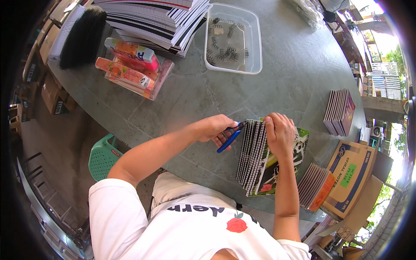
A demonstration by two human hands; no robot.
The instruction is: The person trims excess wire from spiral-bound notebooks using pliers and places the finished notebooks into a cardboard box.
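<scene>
Gripping a pair of blue-handled pliers [229, 138], the left hand [215, 128] is closed round the handles, with the tool's tip meeting the top of the wire spines on a stack of notebooks [260, 160]. The right hand [280, 135] sits just beside it, fingers curled over the top edge of that stack, pressing the books together. The notebooks stand on edge near the front rim of the bench [190, 91], their black coil bindings ribbed and their covers glossy green and black.

Farther right, a second fanned batch of notebooks [315, 186] lies at the bench edge, touching a brown cardboard box [353, 177]. A small upright pile of books [340, 112] stands well apart beyond it. Across the grey stone slab there is open room up to a clear plastic tub [233, 38] holding loose black coils. Left of it are a tall heap of striped notebooks [156, 21] and orange packets [132, 67].
</scene>
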